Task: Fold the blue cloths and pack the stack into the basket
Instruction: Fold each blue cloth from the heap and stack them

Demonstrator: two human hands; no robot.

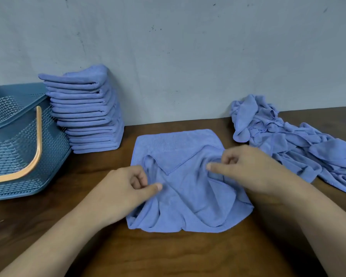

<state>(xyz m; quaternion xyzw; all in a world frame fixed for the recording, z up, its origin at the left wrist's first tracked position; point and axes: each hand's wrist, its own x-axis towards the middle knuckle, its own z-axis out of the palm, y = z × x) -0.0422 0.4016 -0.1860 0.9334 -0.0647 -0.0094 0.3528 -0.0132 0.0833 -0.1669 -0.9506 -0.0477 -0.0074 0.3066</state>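
Both my forearms come in from the bottom corners of the frame and meet over one blue cloth at the centre. My left hand sits on the cloth's left edge, fingers curled, thumb laid out flat, pinching a fold there. My right hand is on the cloth's right side, forefinger stretched out to the left, the other fingers curled into a bunch of the fabric. The cloth lies rumpled between and under both hands, one corner turned over onto its middle.

Under it all is the brown wooden table, backed by a scuffed grey wall. At the left edge of the frame stands the blue plastic basket, its orange handle hanging down its front. At the right, well apart from my right hand, sprawls a loose pile of unfolded blue cloths. Just right of the basket, against the wall, rises the stack of folded cloths, leaning a little.
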